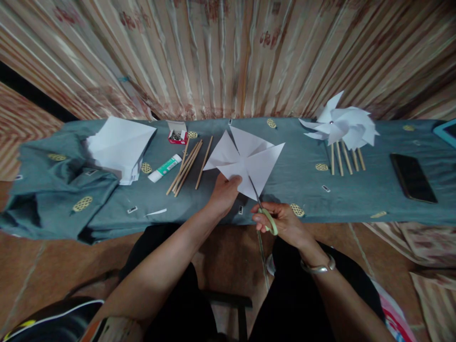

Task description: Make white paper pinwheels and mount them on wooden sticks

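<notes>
My right hand [285,223] is closest to me, fingers curled through the green-handled scissors [261,206] with the blades nosing into a diagonal of the paper square [245,161], while my left hand [223,194] pinches the sheet's near edge just above the grey cloth table [302,190]. So I'd say this one's mid-cut, corners not folded or pinned yet. Further back sit the sticks [187,166], glue stick [165,168], pin box [177,136], spare paper stack [119,145], and a few finished pinwheels [340,126] on the right.

Flat cut paper sheet [245,159]: white
Plastic-handled scissors [264,211]: pale green (handle)
Draped table cloth [295,180]: grey-teal, yellow ovals
Small cardboard box [177,137] at 11 o'clock: red
</notes>
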A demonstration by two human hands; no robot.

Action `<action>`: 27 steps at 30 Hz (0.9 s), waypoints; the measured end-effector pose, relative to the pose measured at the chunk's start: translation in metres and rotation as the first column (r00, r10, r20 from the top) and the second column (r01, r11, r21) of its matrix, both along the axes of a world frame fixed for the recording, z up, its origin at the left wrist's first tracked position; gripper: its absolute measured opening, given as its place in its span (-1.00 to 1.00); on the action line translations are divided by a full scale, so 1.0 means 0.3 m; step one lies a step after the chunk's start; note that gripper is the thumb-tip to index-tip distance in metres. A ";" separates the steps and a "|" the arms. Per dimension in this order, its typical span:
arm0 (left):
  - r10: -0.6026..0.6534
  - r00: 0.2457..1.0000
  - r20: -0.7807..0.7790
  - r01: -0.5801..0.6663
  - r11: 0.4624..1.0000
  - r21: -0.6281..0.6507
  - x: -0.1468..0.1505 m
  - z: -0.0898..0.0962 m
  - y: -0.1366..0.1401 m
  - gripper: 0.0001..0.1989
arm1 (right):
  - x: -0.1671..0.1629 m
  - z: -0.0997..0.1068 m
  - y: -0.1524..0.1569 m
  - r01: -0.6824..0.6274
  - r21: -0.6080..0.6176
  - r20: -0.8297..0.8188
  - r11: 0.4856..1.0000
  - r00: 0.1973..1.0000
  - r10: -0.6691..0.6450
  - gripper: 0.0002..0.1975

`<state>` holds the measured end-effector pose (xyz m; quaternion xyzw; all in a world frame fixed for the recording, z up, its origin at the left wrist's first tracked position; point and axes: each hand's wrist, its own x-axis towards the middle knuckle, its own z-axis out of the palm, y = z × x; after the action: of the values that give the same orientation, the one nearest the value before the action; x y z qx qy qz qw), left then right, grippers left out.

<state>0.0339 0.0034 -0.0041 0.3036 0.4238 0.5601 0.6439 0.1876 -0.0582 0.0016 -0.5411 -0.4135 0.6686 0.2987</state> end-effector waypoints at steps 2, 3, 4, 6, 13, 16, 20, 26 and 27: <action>0.017 1.000 0.011 -0.017 1.000 -0.012 -0.002 0.003 0.002 -0.84 | 0.001 -0.002 -0.001 0.009 0.006 0.001 1.000 1.000 -0.009 -0.53; 0.034 0.999 0.011 -0.034 0.999 -0.020 -0.002 0.005 0.003 -0.81 | 0.001 -0.002 -0.001 0.008 0.008 0.001 1.000 1.000 -0.008 -0.53; 0.052 0.999 0.005 -0.052 0.998 -0.027 -0.002 0.006 0.005 -0.79 | 0.001 -0.002 -0.001 0.006 0.013 0.001 1.000 1.000 -0.006 -0.53; 0.080 0.997 -0.023 -0.081 0.996 -0.031 -0.001 0.008 0.008 -0.79 | 0.002 0.001 -0.001 -0.005 0.023 0.000 1.000 1.000 0.005 -0.54; 0.082 0.993 -0.085 -0.082 0.997 0.003 0.004 0.008 0.009 -0.85 | 0.001 0.016 0.001 -0.002 0.036 -0.003 0.999 1.000 0.002 -0.54; 0.083 0.991 -0.101 -0.084 0.996 0.002 0.005 0.007 0.002 -0.82 | 0.001 0.018 0.000 0.013 0.039 0.000 0.999 1.000 -0.013 -0.52; 0.038 0.993 -0.115 -0.038 0.999 0.004 0.004 0.008 -0.007 -0.82 | 0.003 0.018 0.000 0.020 0.058 0.012 0.998 1.000 -0.021 -0.52; 0.026 0.993 -0.112 -0.025 1.000 0.012 0.005 0.012 -0.013 -0.77 | 0.008 0.010 0.001 0.033 0.035 0.004 0.999 0.999 -0.033 -0.51; 0.025 0.993 -0.115 -0.024 1.000 0.013 0.005 0.012 -0.012 -0.77 | 0.008 0.007 0.001 0.039 0.033 0.002 0.999 0.999 -0.039 -0.51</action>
<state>0.0353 -0.0003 -0.0006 0.3340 0.4607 0.5518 0.6097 0.1901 -0.0580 0.0039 -0.5450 -0.4141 0.6551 0.3198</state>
